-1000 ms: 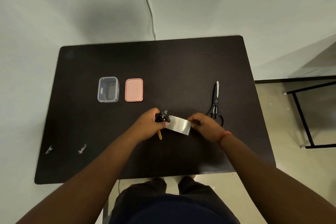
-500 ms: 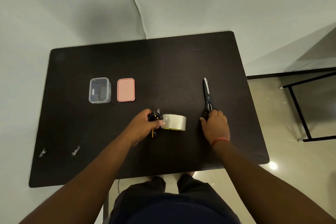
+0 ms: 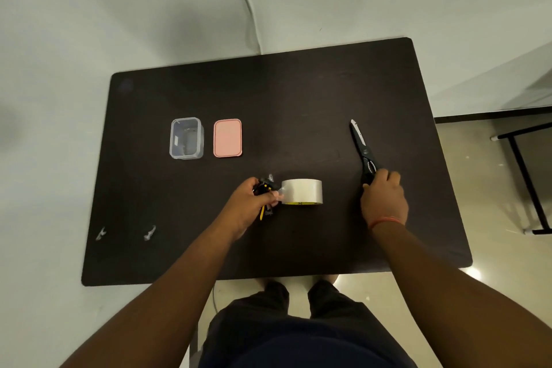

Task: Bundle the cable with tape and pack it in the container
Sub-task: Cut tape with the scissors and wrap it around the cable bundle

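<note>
My left hand (image 3: pixel 249 203) pinches the coiled cable (image 3: pixel 265 188), tape roll (image 3: pixel 302 192) touching its fingertips. My right hand (image 3: pixel 383 199) closes on the scissors (image 3: pixel 363 150). Cutting and packing the container (image 3: pixel 185 138) beyond remain, I judge.

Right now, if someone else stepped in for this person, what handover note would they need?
Left hand grips the coiled cable, with tape from the roll stuck to it. Right hand is closing on the scissors handles. Open container and pink lid sit side by side on the table.
Done: tape applied to the bundle.
Left: cut tape, pack cable, presumably close the lid.
</note>
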### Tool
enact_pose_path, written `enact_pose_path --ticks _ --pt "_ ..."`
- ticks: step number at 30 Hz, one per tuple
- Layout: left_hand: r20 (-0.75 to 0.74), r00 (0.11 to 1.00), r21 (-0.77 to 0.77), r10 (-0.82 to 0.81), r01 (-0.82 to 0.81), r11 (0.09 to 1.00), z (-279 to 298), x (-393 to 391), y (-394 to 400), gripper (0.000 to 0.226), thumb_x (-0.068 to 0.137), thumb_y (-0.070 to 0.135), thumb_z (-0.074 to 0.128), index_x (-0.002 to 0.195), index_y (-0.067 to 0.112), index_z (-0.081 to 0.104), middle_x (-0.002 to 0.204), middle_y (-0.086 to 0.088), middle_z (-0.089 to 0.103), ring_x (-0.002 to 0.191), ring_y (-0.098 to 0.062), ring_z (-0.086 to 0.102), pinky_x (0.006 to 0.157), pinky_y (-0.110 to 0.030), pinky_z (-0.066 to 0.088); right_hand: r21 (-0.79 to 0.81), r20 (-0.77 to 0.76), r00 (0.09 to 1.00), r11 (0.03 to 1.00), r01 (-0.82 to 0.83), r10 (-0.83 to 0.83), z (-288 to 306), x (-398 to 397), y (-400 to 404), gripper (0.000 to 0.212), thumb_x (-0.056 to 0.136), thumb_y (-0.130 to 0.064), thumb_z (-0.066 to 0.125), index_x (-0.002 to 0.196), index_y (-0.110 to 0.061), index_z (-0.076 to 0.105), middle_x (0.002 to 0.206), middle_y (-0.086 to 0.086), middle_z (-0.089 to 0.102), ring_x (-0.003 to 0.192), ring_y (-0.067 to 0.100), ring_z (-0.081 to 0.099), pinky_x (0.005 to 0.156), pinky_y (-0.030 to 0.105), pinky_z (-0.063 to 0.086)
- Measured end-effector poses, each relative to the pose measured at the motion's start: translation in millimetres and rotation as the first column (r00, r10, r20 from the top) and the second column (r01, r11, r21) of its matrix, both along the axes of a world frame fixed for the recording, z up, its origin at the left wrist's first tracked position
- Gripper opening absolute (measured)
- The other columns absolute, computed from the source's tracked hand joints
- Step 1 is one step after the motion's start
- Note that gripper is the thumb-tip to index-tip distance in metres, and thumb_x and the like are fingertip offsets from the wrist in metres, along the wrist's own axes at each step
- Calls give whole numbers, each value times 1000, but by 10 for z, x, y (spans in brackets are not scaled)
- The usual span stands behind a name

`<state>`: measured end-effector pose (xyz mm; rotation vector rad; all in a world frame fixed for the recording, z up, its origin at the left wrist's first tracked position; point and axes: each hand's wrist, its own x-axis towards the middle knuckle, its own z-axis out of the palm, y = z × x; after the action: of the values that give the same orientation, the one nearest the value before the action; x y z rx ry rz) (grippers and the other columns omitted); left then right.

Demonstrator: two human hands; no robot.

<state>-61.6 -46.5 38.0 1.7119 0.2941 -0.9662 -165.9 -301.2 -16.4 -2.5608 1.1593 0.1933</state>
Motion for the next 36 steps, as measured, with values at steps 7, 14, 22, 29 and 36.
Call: enact_pose_path --ticks 7,14,22,29,36 --pt "-90 993 -60 80 -86 994 -40 0 91 33 84 6 72 114 9 60 113 -17 70 103 -26 71 90 -37 57 68 61 991 991 115 -119 -77 -64 -120 36 92 -6 50 127 -3 41 136 22 38 92 48 62 75 52 55" --pt "-91 995 -75 48 -55 996 -143 33 145 34 81 9 76 112 13 61 113 -16 72 106 -27 71 100 -48 53 46 -50 999 999 10 -8 21 20 -322 35 96 -27 53 123 -5 47 128 19 50 102 43 61 79 49 51" --pt "-96 994 -109 56 -66 992 -118 31 133 31 84 4 72 112 10 60 117 -18 70 105 -27 71 97 -43 55 -7 -205 974 995 -95 91 64 98 -365 38 89 -34 62 111 -4 56 122 17 49 91 42 63 75 47 51" --pt "-114 991 -109 68 -81 991 -126 26 170 31 84 4 72 112 11 61 114 -17 72 103 -25 72 95 -42 55 709 -170 960 650 275 -221 437 95 -160 30 94 -32 57 101 -4 61 96 19 69 56 21 62 60 35 56" --pt "-148 985 -118 92 -110 987 -157 32 211 30 85 6 71 113 11 60 117 -18 71 106 -27 71 98 -46 54 963 -202 953 131 235 -226 980 -536 562 62 82 -68 49 97 -10 64 70 3 55 52 14 41 48 25 33"
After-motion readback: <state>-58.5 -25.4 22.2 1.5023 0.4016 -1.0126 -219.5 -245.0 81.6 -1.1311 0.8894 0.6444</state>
